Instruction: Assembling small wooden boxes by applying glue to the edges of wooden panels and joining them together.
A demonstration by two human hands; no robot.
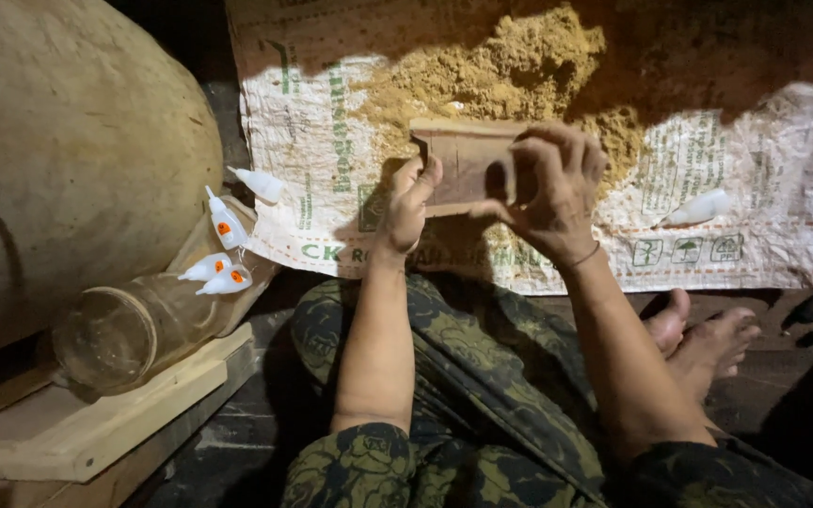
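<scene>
1. Far left: big rounded tan wooden body point(77, 160), likely an unfinished instrument shell, leaning beside a clear glass jar point(134, 334) lying on its side on a pale wooden plank point(96, 428).
2. Small white squeeze bottles with orange marks point(221, 254) are clustered on the jar's upper end; one more white bottle point(258, 184) lies on the sack edge just above them.
3. Left hand point(408, 202): fingers curled, thumb up, pinching the left end of the flat brown wooden block point(468, 160). Closed on it, not loose.
4. The block is held up in the air over the printed white woven sack point(331, 141), in front of the heap of yellow-tan sawdust point(501, 66), not resting on either.
5. Right hand point(548, 183): fingers wrapped over the block's right end, thumb underneath, firm grip; thin band at the wrist.
6. Judgement: to do this well, keep both ends pinched evenly, keep the face turned to the light for inspection, and keep it over the sack so dust falls there.
7. Right: another white squeeze bottle point(698, 209) on the sack, well apart from the hands; bare feet point(703, 334) below it.
</scene>
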